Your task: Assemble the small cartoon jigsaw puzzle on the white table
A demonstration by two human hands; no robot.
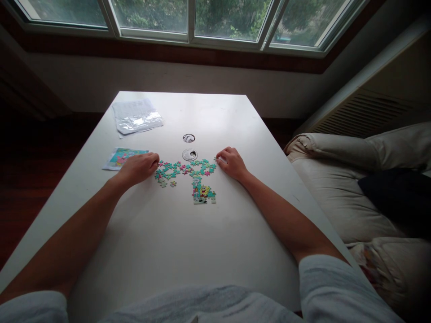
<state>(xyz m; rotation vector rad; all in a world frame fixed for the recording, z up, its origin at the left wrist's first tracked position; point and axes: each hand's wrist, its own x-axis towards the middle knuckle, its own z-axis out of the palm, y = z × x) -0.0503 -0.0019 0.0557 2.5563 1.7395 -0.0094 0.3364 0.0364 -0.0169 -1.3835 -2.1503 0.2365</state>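
Loose jigsaw puzzle pieces [206, 168], mostly turquoise with some pink, spread in a band between my two hands. Below them lies a joined section of the puzzle [197, 190], showing a yellow square cartoon figure and a taller pale one. My left hand [139, 166] rests at the left end of the band, its fingers curled and closed; whatever they hold is hidden. At the right end, my right hand [232, 162] has its fingers bent together around a small pale puzzle piece [216, 159]. A few greyish pieces [163, 183] lie apart below the left group.
A colourful picture sheet or packet [117, 158] lies beside my left hand. Farther back is clear plastic packaging over papers [138, 117]. Two round metallic inserts [189, 154] sit in the white table [175, 251]. A cushioned beige sofa [323, 193] stands to the right.
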